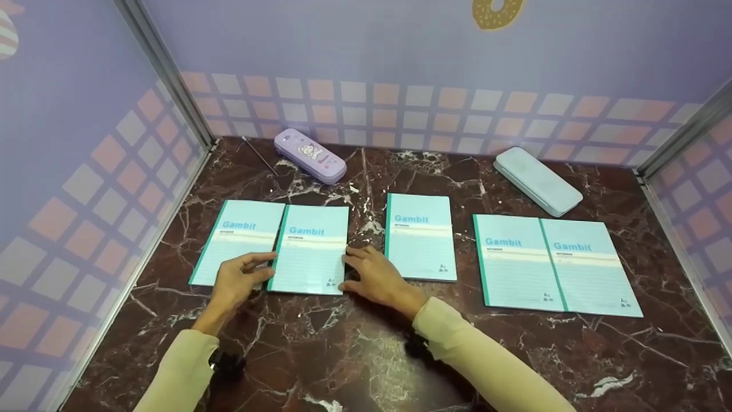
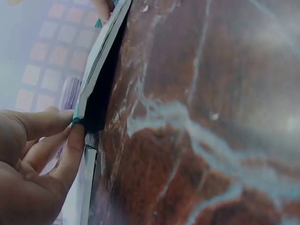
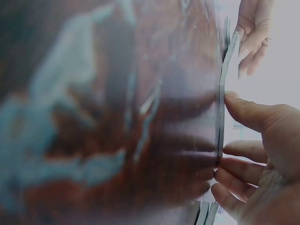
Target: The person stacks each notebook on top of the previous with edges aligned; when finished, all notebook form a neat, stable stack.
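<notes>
A light-blue Gambit notebook point(image 1: 309, 260) with a green spine lies between my hands. My left hand point(image 1: 237, 277) pinches its spine edge between thumb and fingers; in the left wrist view that edge point(image 2: 78, 112) is raised a little off the marble surface. My right hand point(image 1: 377, 277) touches the notebook's right edge with the thumb and fingertips, the fingers fairly straight. Against the spine side, partly behind my left hand, is another such notebook point(image 1: 246, 246). To the right of my right hand a third notebook point(image 1: 420, 246) lies flat by itself.
Two more notebooks, one point(image 1: 514, 274) beside the other point(image 1: 589, 280), lie at the right. Behind are a purple pencil case point(image 1: 311, 157), a thin dark stick point(image 1: 260, 156) and a pale mint case point(image 1: 537, 180). Walls enclose the back and sides of the marble table point(image 1: 354, 355).
</notes>
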Available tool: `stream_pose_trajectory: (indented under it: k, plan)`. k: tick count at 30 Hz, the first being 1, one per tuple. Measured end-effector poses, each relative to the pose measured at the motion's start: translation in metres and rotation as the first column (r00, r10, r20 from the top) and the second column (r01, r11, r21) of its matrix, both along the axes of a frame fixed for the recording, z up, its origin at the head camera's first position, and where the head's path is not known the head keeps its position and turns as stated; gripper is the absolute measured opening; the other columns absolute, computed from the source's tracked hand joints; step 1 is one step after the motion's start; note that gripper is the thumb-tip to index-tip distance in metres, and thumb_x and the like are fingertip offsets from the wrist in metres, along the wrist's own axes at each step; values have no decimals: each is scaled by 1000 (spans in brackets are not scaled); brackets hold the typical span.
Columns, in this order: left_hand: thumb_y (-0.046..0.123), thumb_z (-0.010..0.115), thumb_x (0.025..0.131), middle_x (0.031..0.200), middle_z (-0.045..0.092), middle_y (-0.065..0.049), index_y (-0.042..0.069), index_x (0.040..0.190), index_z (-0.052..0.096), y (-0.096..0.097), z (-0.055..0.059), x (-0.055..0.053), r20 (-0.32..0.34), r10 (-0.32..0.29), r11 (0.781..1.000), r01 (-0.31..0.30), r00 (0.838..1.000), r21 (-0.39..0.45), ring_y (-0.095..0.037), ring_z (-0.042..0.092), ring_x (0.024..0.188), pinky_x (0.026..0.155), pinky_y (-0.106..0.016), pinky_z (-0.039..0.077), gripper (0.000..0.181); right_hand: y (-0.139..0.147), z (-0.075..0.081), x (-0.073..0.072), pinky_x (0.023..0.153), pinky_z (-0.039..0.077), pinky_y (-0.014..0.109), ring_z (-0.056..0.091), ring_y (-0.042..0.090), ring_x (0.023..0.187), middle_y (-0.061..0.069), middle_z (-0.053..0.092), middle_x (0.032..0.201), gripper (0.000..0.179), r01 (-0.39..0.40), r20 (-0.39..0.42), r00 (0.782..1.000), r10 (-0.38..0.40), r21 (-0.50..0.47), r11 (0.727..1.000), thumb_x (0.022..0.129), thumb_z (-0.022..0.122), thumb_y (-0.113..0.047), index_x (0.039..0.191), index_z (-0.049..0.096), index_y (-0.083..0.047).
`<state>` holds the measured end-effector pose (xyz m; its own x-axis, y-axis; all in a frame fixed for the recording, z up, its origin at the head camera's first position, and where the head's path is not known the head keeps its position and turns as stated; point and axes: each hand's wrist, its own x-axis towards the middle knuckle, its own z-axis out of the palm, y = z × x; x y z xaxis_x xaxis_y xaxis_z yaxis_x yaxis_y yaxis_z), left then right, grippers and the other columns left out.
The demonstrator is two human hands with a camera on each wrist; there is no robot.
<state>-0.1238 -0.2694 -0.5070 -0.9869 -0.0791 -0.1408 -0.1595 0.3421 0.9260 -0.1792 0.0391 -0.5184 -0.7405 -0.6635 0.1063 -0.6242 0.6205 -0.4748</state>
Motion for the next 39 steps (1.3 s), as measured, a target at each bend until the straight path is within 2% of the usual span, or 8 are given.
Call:
stream_pose_trajectory:
  k: [5,10,14,19,23,27,34,39]
  plan:
    - [14,74,102,139,66,-21,-2,143,64,-4,0,0,56,-16,996,12,998,84,-22,68,116,97,-31,58,45,0,0,-1,116,43,50,58,39,129,24,56,152,67,-15,-27,1000,14,-19,1000,93,84,-35,141,63,6]
    - [16,74,102,142,63,-23,-2,147,60,-5,2,0,67,-40,992,32,997,121,-13,71,107,92,-31,60,50,0,-2,-1,116,44,49,58,38,129,23,56,151,67,0,-13,1000,0,-33,999,91,86,-35,140,64,6]
    - [15,76,101,145,61,-23,-2,149,59,-3,3,1,74,-49,987,36,996,157,-14,72,105,89,-31,61,53,0,-2,0,123,34,51,55,39,136,22,57,151,63,24,44,999,-21,-74,997,92,85,-30,139,65,6]
    - [10,76,100,135,66,-17,-5,149,57,0,7,0,105,-11,952,-21,994,306,-13,71,101,86,-29,61,54,1,0,3,117,44,49,60,37,129,21,65,139,50,83,153,987,-55,-185,979,96,82,-22,135,67,6]
    - [4,74,100,122,70,-8,-9,149,53,1,8,-2,130,5,911,-58,991,408,-12,71,94,82,-26,61,54,2,4,5,100,57,39,70,29,110,16,71,124,41,194,327,940,-94,-288,938,99,77,-17,133,67,5]
    - [2,73,100,119,71,-5,-10,149,53,4,7,-3,138,2,898,-63,990,435,-12,71,94,81,-25,61,54,4,5,6,91,60,34,71,23,100,12,73,115,41,305,482,868,-117,-332,893,100,76,-14,135,65,3]
    - [6,73,102,127,67,-17,-8,144,59,14,8,-1,80,-1,950,-24,997,312,-15,71,102,89,-30,61,47,13,2,3,80,62,29,68,19,90,12,70,105,46,396,600,797,-69,-432,810,94,80,-3,135,64,9]
    - [8,73,102,131,64,-23,-6,140,64,22,12,1,28,7,970,-14,1000,241,-16,71,104,92,-31,61,42,19,7,0,86,62,30,68,22,97,13,70,108,49,379,590,806,-42,-461,802,93,79,0,138,64,8]
